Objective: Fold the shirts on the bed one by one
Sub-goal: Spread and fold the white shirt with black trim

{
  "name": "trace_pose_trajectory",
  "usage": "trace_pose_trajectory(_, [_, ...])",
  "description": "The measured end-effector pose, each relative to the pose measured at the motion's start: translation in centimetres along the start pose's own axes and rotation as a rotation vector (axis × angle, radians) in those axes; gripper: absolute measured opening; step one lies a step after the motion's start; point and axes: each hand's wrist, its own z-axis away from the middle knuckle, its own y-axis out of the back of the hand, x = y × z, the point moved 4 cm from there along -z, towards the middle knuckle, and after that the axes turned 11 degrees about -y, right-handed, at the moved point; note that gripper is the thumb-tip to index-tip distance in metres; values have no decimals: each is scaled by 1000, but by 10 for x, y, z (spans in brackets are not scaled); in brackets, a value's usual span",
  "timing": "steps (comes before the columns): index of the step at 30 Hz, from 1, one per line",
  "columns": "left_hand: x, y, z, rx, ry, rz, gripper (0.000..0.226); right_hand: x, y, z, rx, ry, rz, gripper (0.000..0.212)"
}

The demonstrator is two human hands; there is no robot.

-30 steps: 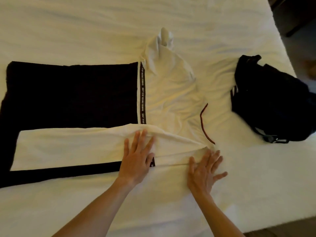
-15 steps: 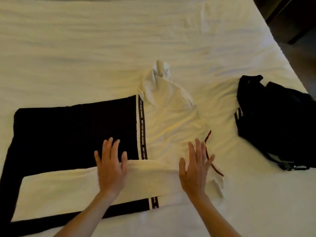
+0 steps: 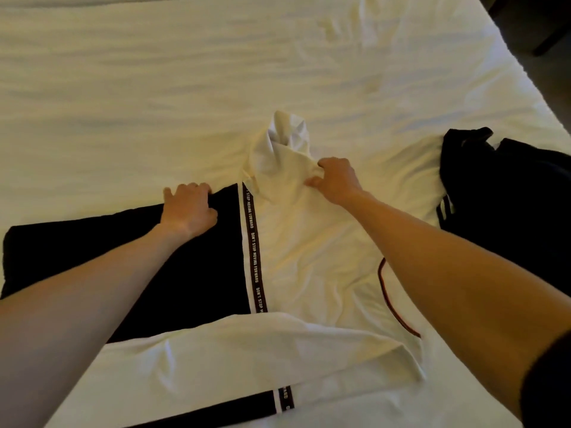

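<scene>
A black-and-white shirt (image 3: 309,257) lies flat on the bed, its black lower part to the left and its white upper part to the right, split by a lettered stripe. Its near side is folded over as a white band. My left hand (image 3: 188,210) grips the far edge of the black part, fingers curled over the cloth. My right hand (image 3: 335,179) pinches the white cloth at the far shoulder, just below the crumpled far sleeve (image 3: 289,134). A second, dark shirt (image 3: 506,196) lies bunched at the right.
The white bed sheet (image 3: 185,88) stretches wide beyond the shirt. The bed's right edge (image 3: 525,72) runs diagonally at the upper right, with dark floor past it.
Both hands left the near folded band and reached across to the shirt's far edge, where they now take hold of the cloth. The camera moved closer over the bed.
</scene>
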Motion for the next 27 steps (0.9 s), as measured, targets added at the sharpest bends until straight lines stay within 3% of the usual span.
trace_pose_trajectory(2, [-1, 6, 9, 142, -33, 79, 25, 6, 8, 13, 96, 73, -95, 28])
trace_pose_trajectory(5, [1, 15, 51, 570, -159, 238, 19, 20, 24, 54, 425, 245, -247, 18])
trace_pose_trajectory(7, [5, 11, 90, 804, -296, 191, 16, 38, 32, 94, 615, 345, -404, 10])
trace_pose_trajectory(9, [4, -8, 125, 868, -389, 140, 16, 61, 23, 134, 635, 403, -487, 3])
trace_pose_trajectory(11, [3, -37, 153, 807, -440, 112, 18, 87, -1, 170, 550, 400, -446, 13])
trace_pose_trajectory(13, [4, -68, 168, 611, -456, 51, 28, 111, -31, 194, 417, 349, -315, 22])
trace_pose_trajectory(16, [-1, -93, 171, 417, -408, -20, 42, 123, -58, 208, 265, 258, -154, 22])
trace_pose_trajectory(20, [-6, -87, 162, 413, -410, -30, 37, 106, -58, 218, 413, -32, -165, 37])
trace_pose_trajectory(21, [-10, -84, 159, 388, -400, -32, 38, 91, -60, 224, 468, -26, -162, 44])
trace_pose_trajectory(23, [-24, -77, 154, 306, -363, -57, 45, 45, -70, 235, 462, 162, -153, 48])
trace_pose_trajectory(27, [-67, -56, 147, 80, -248, -231, 44, -44, -116, 238, 119, 574, 25, 46])
